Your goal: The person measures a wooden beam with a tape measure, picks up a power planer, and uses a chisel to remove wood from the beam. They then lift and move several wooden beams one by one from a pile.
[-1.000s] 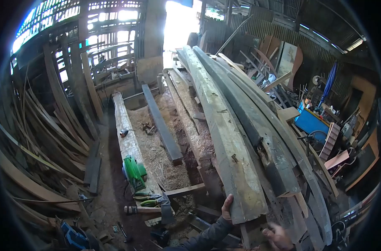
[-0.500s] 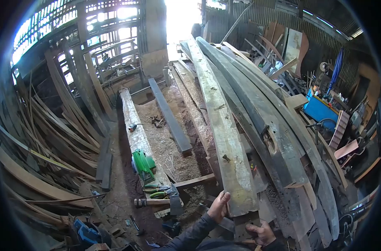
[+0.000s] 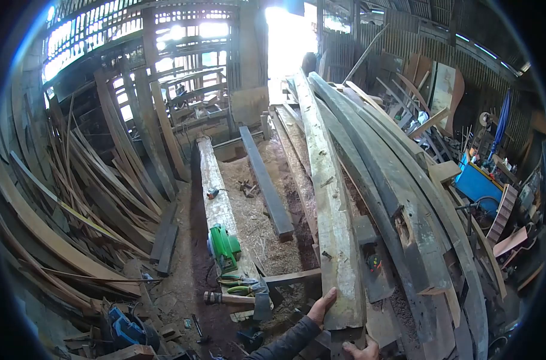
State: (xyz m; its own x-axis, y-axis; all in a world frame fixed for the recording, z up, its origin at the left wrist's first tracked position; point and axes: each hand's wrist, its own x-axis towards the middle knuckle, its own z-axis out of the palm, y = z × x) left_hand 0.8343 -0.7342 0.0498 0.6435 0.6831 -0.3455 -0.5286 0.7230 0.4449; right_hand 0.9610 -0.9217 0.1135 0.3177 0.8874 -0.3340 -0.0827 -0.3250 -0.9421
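A long, pale, weathered beam (image 3: 339, 240) runs from the bottom centre up toward the bright doorway. My left hand (image 3: 322, 307) grips the left edge of this beam near its close end, thumb on top and the other fingers hidden beside or under it. My right hand (image 3: 363, 349) is at the bottom frame edge, just below the beam's near end, its fingers curled; part of it is cut off, and what it holds, if anything, is hidden. Left of the beam, a green power tool (image 3: 225, 247) and green-handled pliers (image 3: 241, 290) lie on a whitish timber (image 3: 217, 201).
Large curved timbers (image 3: 399, 198) lie stacked to the right. A dark square beam (image 3: 265, 186) rests on the sawdust-covered floor. Thin curved planks (image 3: 99, 204) lean at the left. A blue box (image 3: 478, 182) stands at right, and a blue tool (image 3: 128, 330) at lower left.
The view has turned left, so most things sit further right. The pale beam's near end has shifted left relative to the timbers beside it, with my left hand still on its edge.
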